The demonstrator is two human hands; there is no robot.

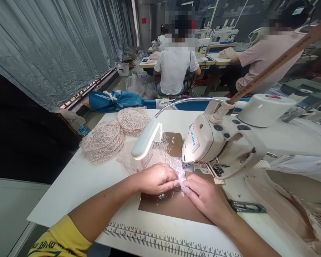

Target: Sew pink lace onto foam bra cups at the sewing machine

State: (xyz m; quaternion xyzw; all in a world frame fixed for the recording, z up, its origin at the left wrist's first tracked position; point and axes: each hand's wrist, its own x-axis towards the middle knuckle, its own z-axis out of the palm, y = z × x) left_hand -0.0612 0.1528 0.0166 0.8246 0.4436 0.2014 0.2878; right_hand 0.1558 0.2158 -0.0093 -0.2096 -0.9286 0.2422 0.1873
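Observation:
A piece of pale pink lace fabric (173, 162) runs from the left of the sewing machine (203, 139) to the area below its needle. My left hand (159, 179) pinches the near edge of this lace between thumb and fingers. Close beside it, my right hand (204, 194) is closed on the same edge, the fingertips of both hands almost meeting. The needle and presser foot are small and partly hidden by the machine head. Under my hands lies a brown plate (160, 207) on the white table (91, 192).
Stacked lace cups (104, 141) sit at the left. A lit lamp (146, 139) on a bendy neck hangs over the lace. Dark thread snips (247, 206) and more beige fabric (280, 210) lie at the right. A ruler strip (163, 240) marks the front edge. Two people sit at machines beyond.

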